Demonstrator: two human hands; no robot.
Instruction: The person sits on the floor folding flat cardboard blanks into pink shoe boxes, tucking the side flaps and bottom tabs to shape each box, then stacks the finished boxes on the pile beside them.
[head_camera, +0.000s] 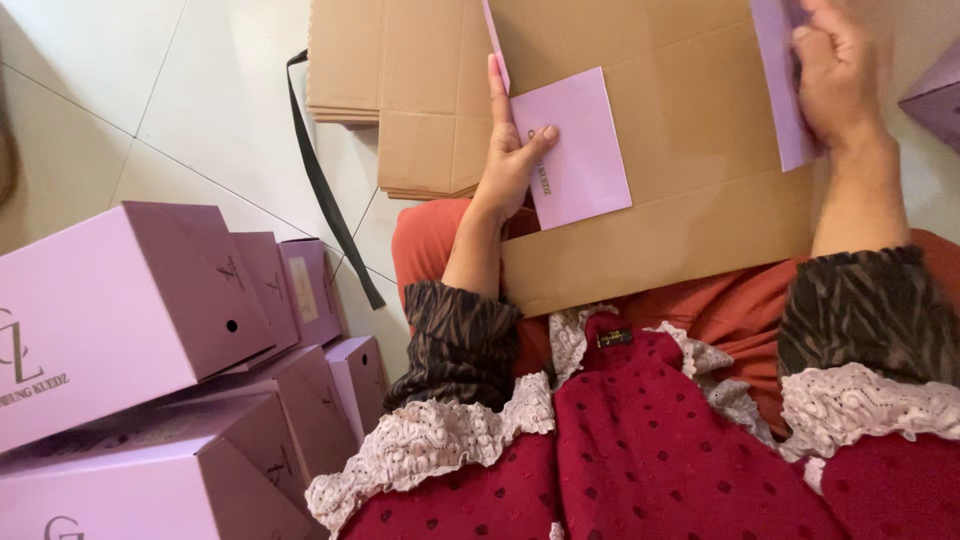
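Tiled floor (120, 90), left hand (510, 160) pinching lilac panel (580, 150), blurred right hand (838, 75) gripping cropped flap (783, 95)

my left hand (512, 160), centre top of the frame, pinches the edge of a flat lilac card panel (578, 150) lying on a big sheet of brown corrugated cardboard (680, 220) across my orange lap. my right hand (835, 75), upper right and blurred, closes on another lilac panel (782, 90) at the sheet's right edge. a stack of folded brown cartons (390, 90) sits upper centre on the pale floor tiles (150, 90), beside a black strap (325, 190). assembled lilac boxes (130, 310) pile up at lower left.
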